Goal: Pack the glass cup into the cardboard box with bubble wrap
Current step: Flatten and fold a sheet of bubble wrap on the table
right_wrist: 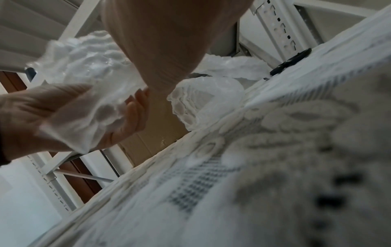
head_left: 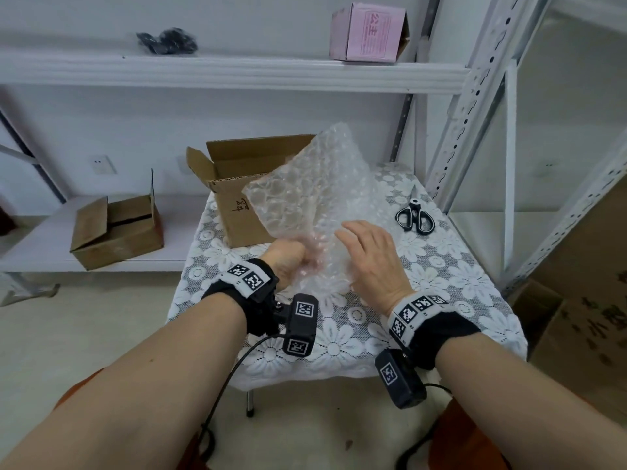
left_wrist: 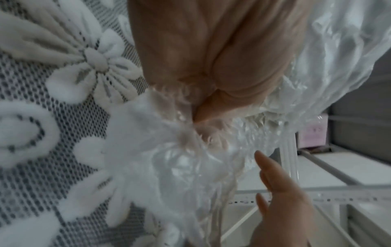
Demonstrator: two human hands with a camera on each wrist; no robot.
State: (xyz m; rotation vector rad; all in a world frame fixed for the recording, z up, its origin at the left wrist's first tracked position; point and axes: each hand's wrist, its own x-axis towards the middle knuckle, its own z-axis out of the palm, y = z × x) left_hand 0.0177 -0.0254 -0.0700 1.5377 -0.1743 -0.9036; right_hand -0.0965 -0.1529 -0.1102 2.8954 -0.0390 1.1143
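A sheet of clear bubble wrap [head_left: 312, 184] stands up from the table, its top leaning in front of the open cardboard box [head_left: 237, 205]. My left hand [head_left: 288, 257] grips the bunched lower part of the wrap, fingers curled round it [left_wrist: 211, 58]. My right hand [head_left: 366, 252] hovers flat beside it, fingers straight [left_wrist: 273, 180], close to the wrap, holding nothing. In the right wrist view the left hand [right_wrist: 25, 117] clasps a crumpled bundle of wrap [right_wrist: 88, 70]. No glass cup shows plainly; whether it is inside the bundle I cannot tell.
Black-handled scissors [head_left: 414, 215] lie at the table's far right on the lace flower cloth [head_left: 441, 283]. A second brown box [head_left: 115, 232] sits on a low shelf to the left. A pink box [head_left: 368, 32] is on the upper shelf. Metal shelf posts [head_left: 475, 96] stand right.
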